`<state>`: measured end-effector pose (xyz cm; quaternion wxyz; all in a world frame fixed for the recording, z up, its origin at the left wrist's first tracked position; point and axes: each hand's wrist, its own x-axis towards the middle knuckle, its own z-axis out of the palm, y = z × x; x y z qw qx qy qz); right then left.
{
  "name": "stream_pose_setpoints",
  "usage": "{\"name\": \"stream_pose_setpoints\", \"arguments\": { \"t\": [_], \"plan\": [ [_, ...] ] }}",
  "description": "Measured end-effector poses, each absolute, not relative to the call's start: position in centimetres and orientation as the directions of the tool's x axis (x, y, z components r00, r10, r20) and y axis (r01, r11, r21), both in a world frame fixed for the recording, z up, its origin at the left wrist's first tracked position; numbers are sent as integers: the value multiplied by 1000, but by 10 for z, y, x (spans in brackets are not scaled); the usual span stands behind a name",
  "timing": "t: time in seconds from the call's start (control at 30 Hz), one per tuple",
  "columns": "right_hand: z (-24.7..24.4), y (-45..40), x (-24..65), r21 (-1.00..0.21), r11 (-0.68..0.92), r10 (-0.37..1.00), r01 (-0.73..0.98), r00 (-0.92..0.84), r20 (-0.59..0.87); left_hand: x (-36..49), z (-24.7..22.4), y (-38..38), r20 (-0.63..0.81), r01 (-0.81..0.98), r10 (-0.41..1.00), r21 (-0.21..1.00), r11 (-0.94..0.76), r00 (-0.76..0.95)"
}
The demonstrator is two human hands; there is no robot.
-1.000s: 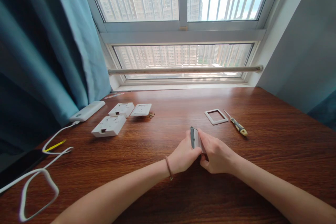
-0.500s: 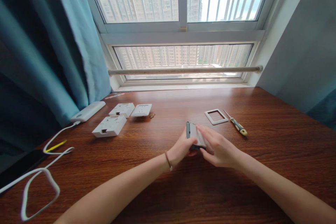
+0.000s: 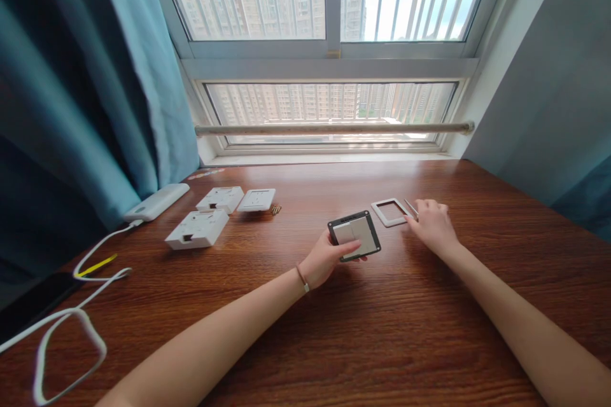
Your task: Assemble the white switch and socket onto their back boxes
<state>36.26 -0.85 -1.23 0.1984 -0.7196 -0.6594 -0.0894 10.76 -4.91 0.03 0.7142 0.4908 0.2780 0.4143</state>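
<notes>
My left hand (image 3: 324, 257) grips a square wall switch (image 3: 365, 229) with a pale face and a dark surround with corner holes. The thumb presses across its face, and the other fingers are under it. To the right, my right hand (image 3: 432, 224) is closed over the screwdriver (image 3: 410, 206). Its handle is hidden under the fingers and only the metal shaft shows. Beside those fingertips lies a white square frame (image 3: 382, 219), flat on the table.
On the left of the wooden table (image 3: 267, 331) are two white mounting boxes (image 3: 203, 232), a white socket panel (image 3: 258, 199) and several small brass screws (image 3: 276, 210). Further left are a white power bank (image 3: 157, 201), a white cable (image 3: 98, 331) and a dark flat device (image 3: 38, 299).
My right hand has left the switch and moved right onto the screwdriver. My left hand now holds the switch alone, turned so its pale face shows more fully.
</notes>
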Motion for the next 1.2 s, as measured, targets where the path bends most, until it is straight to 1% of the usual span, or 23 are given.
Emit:
{"name": "stream_pose_setpoints", "arguments": {
  "t": [0.03, 0.1, 0.23, 0.33, 0.4, 0.43, 0.47, 0.5, 0.53, 0.57, 0.63, 0.73, 0.83, 0.93, 1.07, 1.2],
  "plan": [
    [-16, -5, 371, -116, -138, 922, 984, 170, 348, 108, 0, -48, 29, -307, 875, 942, 138, 483],
    [-22, -1, 385, -92, -192, 932, 977, 211, 294, 107, 0, -47, 69, -276, 887, 959, 68, 457],
    [-24, 2, 396, -136, -131, 953, 982, 163, 255, 101, 3, -49, 154, -106, 893, 987, -120, 424],
    [-9, 2, 391, -173, -68, 945, 983, 119, 304, 98, 5, -53, 218, -34, 872, 973, -226, 439],
    [7, -3, 383, -220, 36, 927, 975, 49, 371, 98, 4, -54, 216, -21, 870, 973, -230, 444],
    [15, -8, 377, -245, 115, 909, 963, -3, 416, 99, 3, -53, 197, -15, 876, 977, -212, 441],
    [21, -14, 371, -281, 258, 863, 924, -90, 496, 99, 2, -51, 168, -10, 885, 983, -182, 435],
    [27, -21, 366, -277, 390, 804, 878, -178, 568, 100, 1, -49, 133, -6, 895, 990, -144, 426],
    [30, -28, 362, -242, 488, 748, 839, -259, 611, 101, 0, -46, 94, 0, 905, 995, -104, 414],
    [31, -36, 359, -203, 556, 704, 806, -327, 631, 101, -2, -43, 60, 14, 914, 997, -71, 401],
    [26, -48, 358, -140, 623, 649, 770, -408, 643, 102, -5, -37, 13, 70, 925, 997, -43, 381],
    [13, -56, 365, -84, 646, 638, 759, -476, 605, 99, -10, -31, 22, 205, 941, 974, -96, 338],
    [5, -54, 372, -32, 664, 652, 747, -558, 514, 96, -14, -30, 107, 325, 945, 922, -210, 308],
    [5, -52, 375, 11, 673, 649, 739, -598, 470, 93, -13, -30, 178, 429, 933, 850, -306, 314],
    [7, -52, 374, 62, 663, 655, 746, -619, 433, 93, -13, -28, 221, 534, 913, 753, -384, 344],
    [9, -55, 370, 96, 662, 651, 743, -634, 417, 94, -16, -28, 224, 599, 896, 678, -427, 384]
  ]
}}
